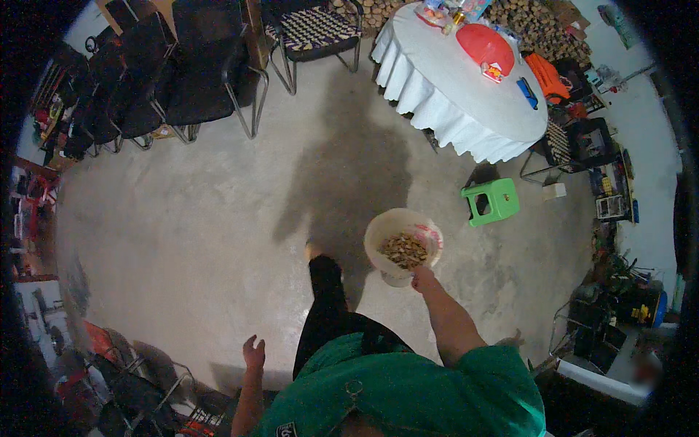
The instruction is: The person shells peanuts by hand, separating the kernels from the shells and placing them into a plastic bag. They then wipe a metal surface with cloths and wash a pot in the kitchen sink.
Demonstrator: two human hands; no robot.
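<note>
My right hand [423, 279] grips the near rim of a pale plastic bucket [377, 235] in front of me. Inside lies a heap of small yellow-brown pieces [404, 251], too small to name surely. Pink-red marks show on the bucket's right inner wall. Whether its base rests on the floor or hangs above it, I cannot tell. Off to my left side, my left hand [254, 352] hangs with fingers apart and nothing in them. One black-trousered leg [326, 284] is stretched forward, left of the bucket.
A green plastic stool [499, 201] stands right of the bucket on the concrete floor [191, 229]. Beyond it is a round table with a white cloth [437, 71], bearing a red dome-shaped object [486, 46]. Black chairs [202, 82] line the far left; stacked firewood [540, 33] is behind the table.
</note>
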